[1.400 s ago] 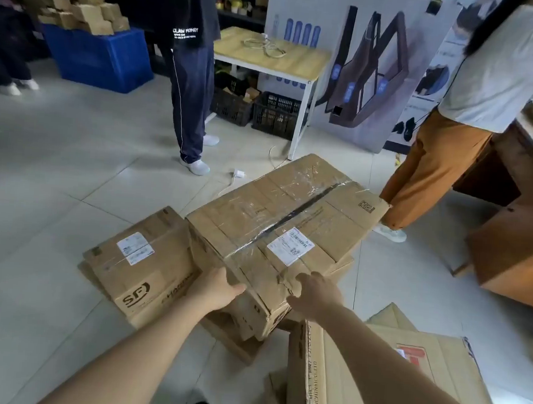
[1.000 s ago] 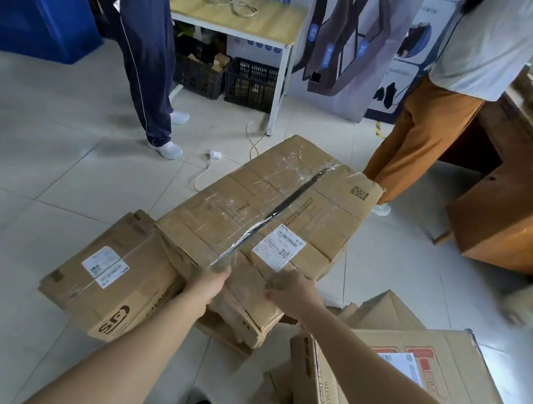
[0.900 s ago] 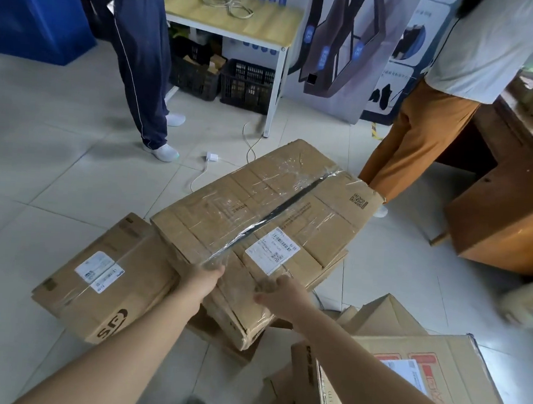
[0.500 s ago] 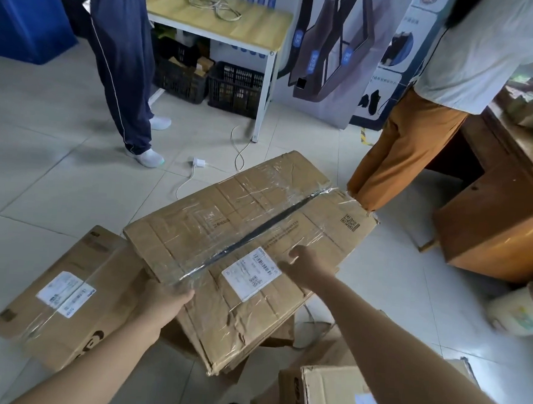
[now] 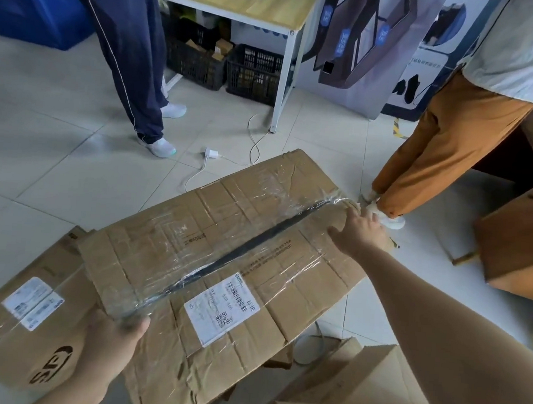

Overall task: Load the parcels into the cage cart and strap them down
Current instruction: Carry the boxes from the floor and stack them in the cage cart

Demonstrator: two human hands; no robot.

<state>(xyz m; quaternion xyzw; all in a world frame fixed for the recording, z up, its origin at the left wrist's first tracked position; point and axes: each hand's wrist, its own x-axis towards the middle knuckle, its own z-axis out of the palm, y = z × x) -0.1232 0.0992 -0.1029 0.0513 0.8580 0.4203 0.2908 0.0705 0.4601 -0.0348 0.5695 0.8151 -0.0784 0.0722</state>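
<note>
A large taped cardboard parcel (image 5: 223,255) with a white shipping label fills the middle of the view, tilted with its near end raised. My left hand (image 5: 113,345) grips its near left corner, thumb on top. My right hand (image 5: 361,230) reaches to the far right corner and holds that edge with fingers curled over it. A second parcel (image 5: 27,311) printed "SF" lies on the floor to the left, partly under the big one. A third cardboard box (image 5: 356,394) sits at the bottom right. No cage cart or strap is in view.
One person in navy trousers (image 5: 127,56) stands beyond the parcel, and another in orange trousers (image 5: 445,151) stands at the right. A white charger cable (image 5: 211,157) lies on the tiles. A wooden table (image 5: 241,1) with black crates (image 5: 224,63) underneath stands behind. A brown cabinet (image 5: 515,238) is at right.
My right hand slid from the near edge along the parcel to its far right corner. My left hand moved to the near left corner. The parcel's near end came up and closer.
</note>
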